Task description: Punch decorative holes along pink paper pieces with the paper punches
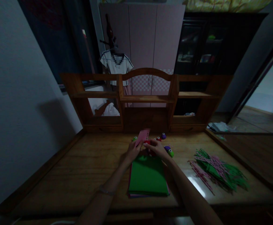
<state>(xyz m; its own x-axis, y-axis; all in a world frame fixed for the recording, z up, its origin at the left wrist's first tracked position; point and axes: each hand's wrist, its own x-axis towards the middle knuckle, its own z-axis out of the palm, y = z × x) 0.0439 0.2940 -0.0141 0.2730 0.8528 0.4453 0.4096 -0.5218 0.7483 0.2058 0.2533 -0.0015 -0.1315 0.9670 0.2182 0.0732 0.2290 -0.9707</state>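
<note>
Just beyond the far edge of the green paper stack (148, 176), the left hand (133, 150) pinches a pink strip (142, 137), fingers closed on its lower end. The right hand (156, 147) curls over a red punch (147, 142) beside it; small punches (170, 152) sit just right of the stack's far corner.

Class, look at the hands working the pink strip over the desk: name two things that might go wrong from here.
1. The left hand pinches only the pink paper strip's lower end, so it may skew in the red punch under the right hand.
2. The small craft punches lie close to the right hand; a nudge might scatter them.
</note>
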